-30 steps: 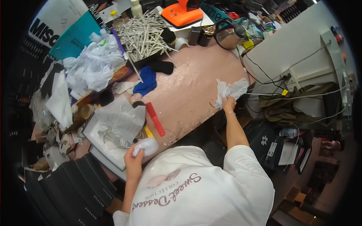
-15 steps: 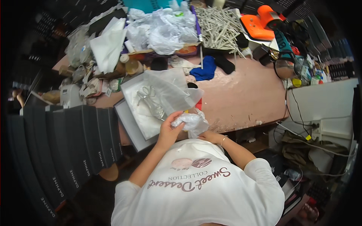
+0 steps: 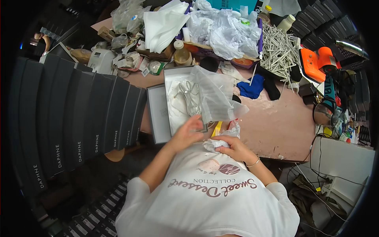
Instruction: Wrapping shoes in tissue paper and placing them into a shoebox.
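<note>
An open shoe box (image 3: 176, 72) sits in front of me, with its grey lid or base (image 3: 158, 114) against its left side. In it lies a silver strappy sandal (image 3: 191, 103) on white lining. A translucent white wrapping sheet (image 3: 215, 96) spreads over the box's right side. My left hand (image 3: 187, 135) is at the box's near edge just below the sandal, slightly blurred, its fingers apart with nothing seen in them. Close to my shirt, my right hand (image 3: 233, 149) grips a crumpled white plastic wrapper (image 3: 215, 144). Beside it a yellow strip (image 3: 216, 129) shows.
Dark shoe boxes (image 3: 90, 114) stand in a row at the left. At the back are a carton of white plastic bags (image 3: 225, 33), a heap of white sticks (image 3: 278, 53), a blue cloth (image 3: 251, 87) and an orange device (image 3: 311, 65). The pink table's (image 3: 276, 126) front edge is near me.
The view has shifted left. My left hand has let go of the crumpled wrapper and moved to the box edge. The wrapper stays in my right hand, now bunched smaller.
</note>
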